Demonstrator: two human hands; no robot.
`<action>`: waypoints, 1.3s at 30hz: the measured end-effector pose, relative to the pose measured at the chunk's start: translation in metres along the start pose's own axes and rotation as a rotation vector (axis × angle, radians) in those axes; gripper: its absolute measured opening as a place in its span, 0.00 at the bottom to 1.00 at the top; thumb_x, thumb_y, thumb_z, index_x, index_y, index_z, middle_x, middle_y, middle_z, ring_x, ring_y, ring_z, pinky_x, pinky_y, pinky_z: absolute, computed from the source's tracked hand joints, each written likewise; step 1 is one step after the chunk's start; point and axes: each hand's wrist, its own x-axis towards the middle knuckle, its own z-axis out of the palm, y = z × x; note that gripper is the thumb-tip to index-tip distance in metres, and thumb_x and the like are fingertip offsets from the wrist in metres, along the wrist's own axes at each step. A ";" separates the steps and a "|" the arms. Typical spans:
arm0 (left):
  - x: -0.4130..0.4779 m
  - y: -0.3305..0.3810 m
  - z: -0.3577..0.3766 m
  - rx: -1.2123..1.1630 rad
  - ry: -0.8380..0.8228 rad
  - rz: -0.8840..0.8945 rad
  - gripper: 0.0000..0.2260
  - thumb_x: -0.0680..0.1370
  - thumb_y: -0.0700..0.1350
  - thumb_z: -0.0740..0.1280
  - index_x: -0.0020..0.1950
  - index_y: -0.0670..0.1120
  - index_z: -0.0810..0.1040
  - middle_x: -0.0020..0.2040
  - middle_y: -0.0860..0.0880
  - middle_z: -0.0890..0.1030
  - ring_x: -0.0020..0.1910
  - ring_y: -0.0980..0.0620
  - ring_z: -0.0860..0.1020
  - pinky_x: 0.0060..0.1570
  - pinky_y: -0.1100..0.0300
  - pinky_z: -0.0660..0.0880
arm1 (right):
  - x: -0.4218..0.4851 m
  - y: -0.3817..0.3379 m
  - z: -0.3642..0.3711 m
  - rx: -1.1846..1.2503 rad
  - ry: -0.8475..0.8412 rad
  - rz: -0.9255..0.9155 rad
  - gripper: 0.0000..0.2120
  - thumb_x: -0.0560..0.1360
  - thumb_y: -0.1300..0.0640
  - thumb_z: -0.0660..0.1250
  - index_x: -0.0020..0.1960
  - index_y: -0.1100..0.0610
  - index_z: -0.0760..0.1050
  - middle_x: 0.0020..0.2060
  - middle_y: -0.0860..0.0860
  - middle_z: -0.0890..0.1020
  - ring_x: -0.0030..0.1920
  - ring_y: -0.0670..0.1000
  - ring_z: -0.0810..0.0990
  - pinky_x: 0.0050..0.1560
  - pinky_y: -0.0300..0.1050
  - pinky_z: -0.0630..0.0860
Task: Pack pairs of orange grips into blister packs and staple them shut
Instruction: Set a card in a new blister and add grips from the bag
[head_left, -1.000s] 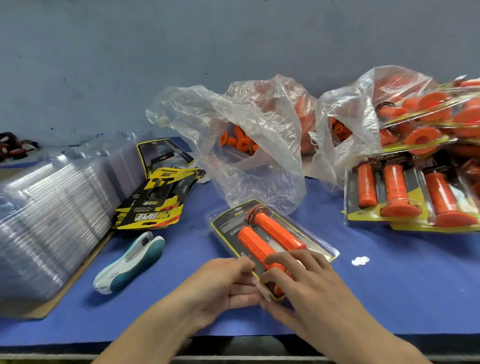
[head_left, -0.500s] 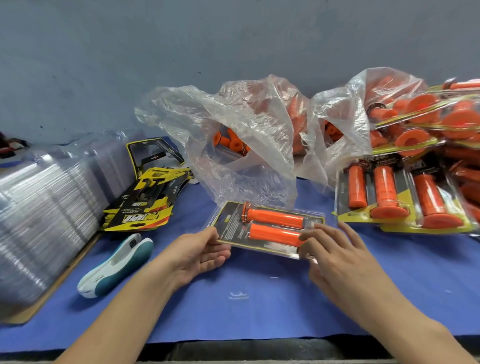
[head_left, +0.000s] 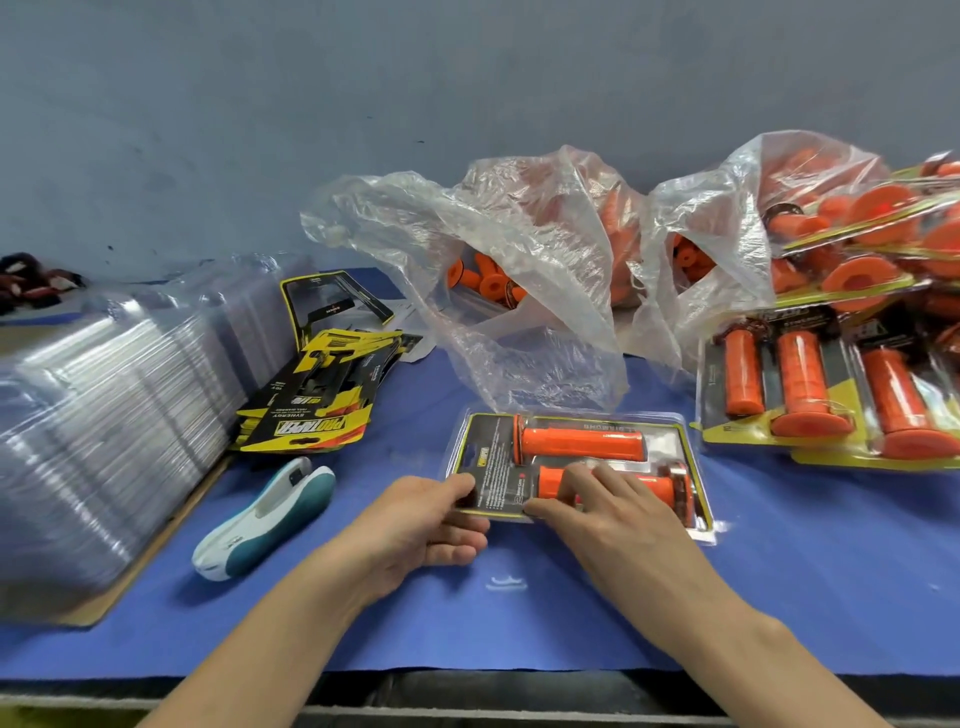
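Orange grips (head_left: 582, 441) inside the blister pack (head_left: 491, 447)

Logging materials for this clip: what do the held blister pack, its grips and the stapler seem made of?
The blister pack: thin clear plastic, glossy, glare along its rim. The grips: matte orange, probably rubber; the surface looks finely textured. The stapler: smooth hard plastic shell, white and teal, with a soft sheen.

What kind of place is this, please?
Probably a packing bench in a workshop or factory: a stack of empty blister shells, bags of loose orange grips, and a pile of finished packs.
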 end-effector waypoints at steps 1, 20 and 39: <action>0.003 0.000 0.000 0.022 0.027 0.039 0.12 0.82 0.47 0.64 0.48 0.39 0.78 0.33 0.47 0.84 0.28 0.54 0.81 0.27 0.64 0.77 | 0.000 -0.001 0.000 0.006 -0.018 0.000 0.17 0.69 0.63 0.67 0.54 0.48 0.81 0.42 0.49 0.77 0.40 0.55 0.78 0.40 0.48 0.78; -0.021 -0.011 -0.106 1.335 0.664 0.132 0.31 0.75 0.69 0.60 0.71 0.52 0.64 0.65 0.46 0.70 0.65 0.43 0.70 0.60 0.49 0.69 | 0.003 -0.003 0.008 0.117 -0.055 0.065 0.22 0.70 0.62 0.73 0.61 0.45 0.78 0.43 0.50 0.75 0.41 0.55 0.75 0.38 0.49 0.76; -0.066 0.004 -0.040 -0.084 -0.263 -0.128 0.29 0.72 0.62 0.69 0.62 0.40 0.79 0.47 0.37 0.82 0.34 0.47 0.77 0.32 0.58 0.78 | 0.004 -0.007 0.012 0.079 0.001 0.081 0.23 0.68 0.65 0.72 0.60 0.48 0.79 0.43 0.52 0.75 0.41 0.58 0.76 0.38 0.52 0.75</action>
